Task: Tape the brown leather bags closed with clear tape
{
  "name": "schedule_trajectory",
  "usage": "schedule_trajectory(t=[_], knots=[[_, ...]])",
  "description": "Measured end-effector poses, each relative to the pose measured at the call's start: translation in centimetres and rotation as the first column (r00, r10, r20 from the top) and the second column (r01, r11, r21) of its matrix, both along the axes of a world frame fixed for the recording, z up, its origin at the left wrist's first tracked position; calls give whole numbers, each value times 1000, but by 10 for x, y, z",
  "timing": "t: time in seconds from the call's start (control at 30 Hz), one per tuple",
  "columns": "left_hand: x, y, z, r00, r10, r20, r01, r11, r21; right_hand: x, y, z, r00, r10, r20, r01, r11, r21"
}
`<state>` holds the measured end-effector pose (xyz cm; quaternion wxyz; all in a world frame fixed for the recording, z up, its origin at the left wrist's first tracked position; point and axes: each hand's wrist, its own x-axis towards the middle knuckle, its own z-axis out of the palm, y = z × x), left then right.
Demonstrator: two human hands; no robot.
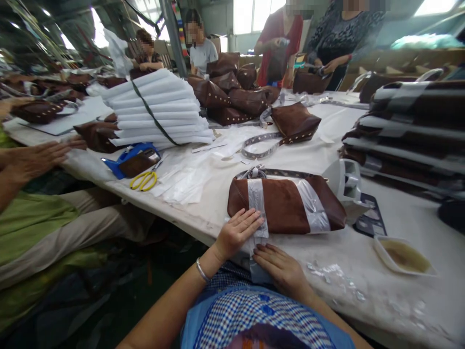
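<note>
A brown handbag lies on its side on the white-covered table, with two bands of clear plastic around it. My left hand rests on the near left corner of the bag, its fingers stretched flat over the left plastic band. Just below, at the table's edge, my right hand lies with fingers extended on a plastic strip hanging down from the bag. Neither hand grips anything that I can see. Behind the bag's right end stands a white tape dispenser, partly hidden.
Right of the bag are a dark flat case, a tray of brownish liquid and a tall stack of wrapped bags. Yellow-handled scissors and tied white sheets lie left. Another person's hand reaches in there.
</note>
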<state>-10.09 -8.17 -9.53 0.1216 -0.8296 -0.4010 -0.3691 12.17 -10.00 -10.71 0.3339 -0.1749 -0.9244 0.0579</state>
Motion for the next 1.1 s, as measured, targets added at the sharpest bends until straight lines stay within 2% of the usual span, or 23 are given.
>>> schedule_trajectory(t=[0.2, 0.33, 0.47, 0.53, 0.67, 0.83, 1.0, 1.1], knots=[[3, 1, 1, 999, 38, -35, -39, 999, -20, 3, -4, 6, 998, 26, 51, -27, 1000, 9], [3, 0, -1, 998, 44, -35, -45, 998, -33, 6, 0, 25, 996, 47, 72, -50, 998, 43], [3, 0, -2, 999, 45, -29, -46, 999, -23, 3, 7, 52, 995, -64, 78, 53, 990, 133], [3, 0, -1, 999, 43, -30, -44, 999, -19, 0, 10, 59, 989, -123, 84, 111, 984, 140], [3, -2, 0, 997, 46, -60, -48, 998, -27, -5, 13, 57, 987, -97, 129, 83, 991, 107], [0, -4, 3, 994, 52, -97, -55, 998, -30, -2, 10, 50, 983, -115, 145, 110, 993, 44], [-13, -6, 6, 991, -110, -77, 111, 994, 8, 0, 12, 55, 985, -113, 132, 110, 994, 30], [-21, -7, 6, 982, -174, -76, 172, 985, -23, 2, 13, 58, 989, -104, 109, 104, 995, 5]])
